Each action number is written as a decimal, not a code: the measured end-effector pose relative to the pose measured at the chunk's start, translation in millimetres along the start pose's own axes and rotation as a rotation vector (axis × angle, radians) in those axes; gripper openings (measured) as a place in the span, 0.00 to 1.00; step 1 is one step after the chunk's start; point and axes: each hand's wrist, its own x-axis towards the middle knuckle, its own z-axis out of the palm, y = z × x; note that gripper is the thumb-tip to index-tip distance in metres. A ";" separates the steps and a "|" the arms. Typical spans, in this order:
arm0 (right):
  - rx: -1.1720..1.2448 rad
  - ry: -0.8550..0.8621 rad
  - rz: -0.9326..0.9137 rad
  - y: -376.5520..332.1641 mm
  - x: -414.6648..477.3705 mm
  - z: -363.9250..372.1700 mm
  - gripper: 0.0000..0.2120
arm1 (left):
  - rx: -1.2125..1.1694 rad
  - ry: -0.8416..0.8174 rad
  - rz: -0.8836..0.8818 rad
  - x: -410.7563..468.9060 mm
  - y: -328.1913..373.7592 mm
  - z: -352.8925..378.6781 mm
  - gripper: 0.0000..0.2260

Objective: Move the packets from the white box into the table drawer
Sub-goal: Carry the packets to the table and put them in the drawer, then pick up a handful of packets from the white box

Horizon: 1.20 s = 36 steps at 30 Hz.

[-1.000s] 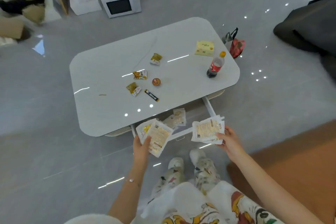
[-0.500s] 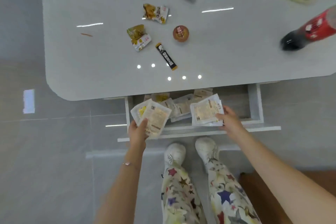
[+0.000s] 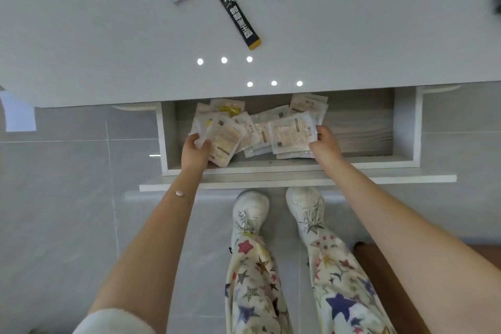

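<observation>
Head view: both hands [image 3: 195, 150] [image 3: 324, 144] grip flat, glossy packets [image 3: 291, 135] inside woodgrain drawer [image 3: 360, 130].

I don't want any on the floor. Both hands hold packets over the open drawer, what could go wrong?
The fanned packets in the left hand reach close to the drawer's front wall; let go there, one might slide out. The heap at the back runs under the tabletop edge, so a raised packet could catch when the drawer closes.
</observation>
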 end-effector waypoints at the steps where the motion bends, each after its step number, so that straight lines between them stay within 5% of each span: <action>1: -0.038 -0.008 -0.022 -2.7 -5.6 -3.0 0.21 | 0.048 0.022 0.047 -5.4 0.6 -2.3 0.20; 8: -0.215 -0.050 -0.234 -60.1 -87.5 -38.5 0.27 | 0.260 -0.012 0.410 -87.1 39.7 -51.1 0.21; 13: -0.483 -0.027 -0.481 -137.8 -181.8 -75.1 0.27 | 0.510 0.134 0.694 -186.8 94.6 -110.6 0.23; 19: -0.810 0.016 -0.725 -242.6 -307.4 -103.0 0.32 | 0.617 0.322 0.792 -294.0 135.3 -214.0 0.29; 28: -1.123 0.023 -1.218 -356.2 -482.5 -48.7 0.35 | 0.541 0.632 0.643 -417.4 115.2 -366.8 0.33; 36: -1.341 -0.081 -1.547 -380.4 -613.0 100.3 0.35 | 0.411 0.856 0.443 -470.4 15.7 -489.2 0.35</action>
